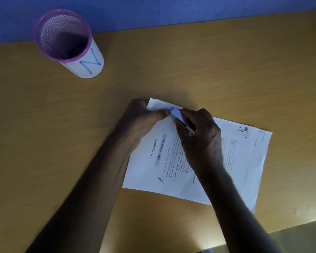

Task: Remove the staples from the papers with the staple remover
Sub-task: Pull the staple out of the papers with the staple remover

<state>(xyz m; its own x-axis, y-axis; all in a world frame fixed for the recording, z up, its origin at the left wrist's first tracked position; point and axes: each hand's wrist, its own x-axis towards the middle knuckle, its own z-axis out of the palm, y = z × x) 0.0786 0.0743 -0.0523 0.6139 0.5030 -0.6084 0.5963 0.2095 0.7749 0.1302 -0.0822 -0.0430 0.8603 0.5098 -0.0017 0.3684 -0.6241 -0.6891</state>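
One stack of papers [199, 161] is seen lying flat on the wooden bench [226, 70], turned at an angle, with its printed top sheet headed "TRANSCRIPTS". At least two sheets can be counted from the offset edges at the far right corner; the exact number cannot be told. Two bare hands are placed at the stack's upper corner. The left hand [144, 119] is laid on the corner's left edge, its fingers curled over the paper edge and its thumb pressed onto the sheet, so that the corner is pinned and held. The right hand [199, 132] is closed around one staple remover [180, 117], a slim pale tool with a metal end showing near the palm; its fingers are wrapped narrowly round it. The tool's tip is set on the paper corner, touching or just beside the left thumb. The staple itself is too small to be made out. Both forearms are stretched across the near part of the bench, the right one lying over the printed page. One purple mesh pen cup [66, 39], wrapped in white paper marked with blue letters, is stood well apart at the far left, near the blue wall [171, 11].
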